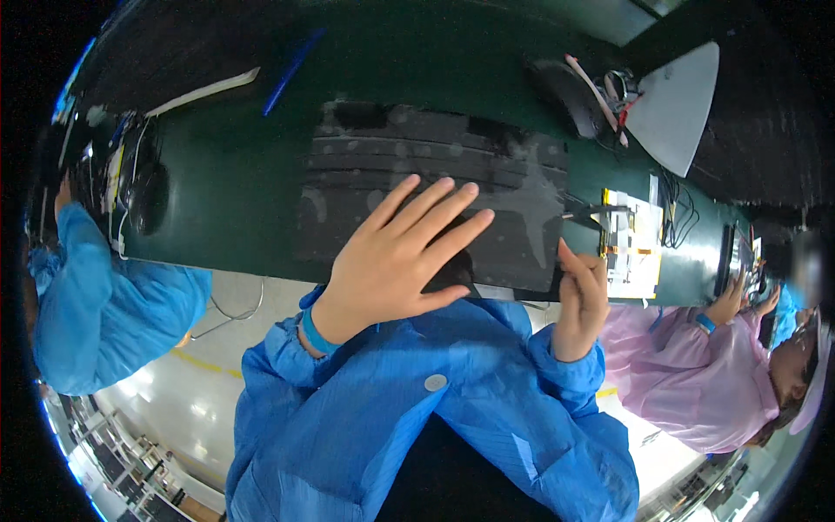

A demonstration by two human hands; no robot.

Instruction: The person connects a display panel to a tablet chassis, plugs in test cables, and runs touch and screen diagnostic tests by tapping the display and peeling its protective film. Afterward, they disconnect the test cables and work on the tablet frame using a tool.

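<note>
A dark, flat rectangular sheet [435,157], with faint bands and cloudy shiny patches, lies on the green bench top in front of me. Over its lower middle, my left hand [391,261] is held palm down with the fingers spread, a blue band at its wrist. My right hand [583,300] is beside the sheet's lower right edge, fingers curled together at the tips. What they pinch, if anything, is too small to tell. Just above the right hand, black tweezers [600,210] lie across a white board with yellow edges [635,252].
A white fan-shaped piece [678,109] and a pink-handled tool [596,96] are at the back right, near black cables [683,213]. A white strip [209,91] and a blue stick [294,71] lie at back left. Persons in blue [104,296] and pink [696,374] sit on either side.
</note>
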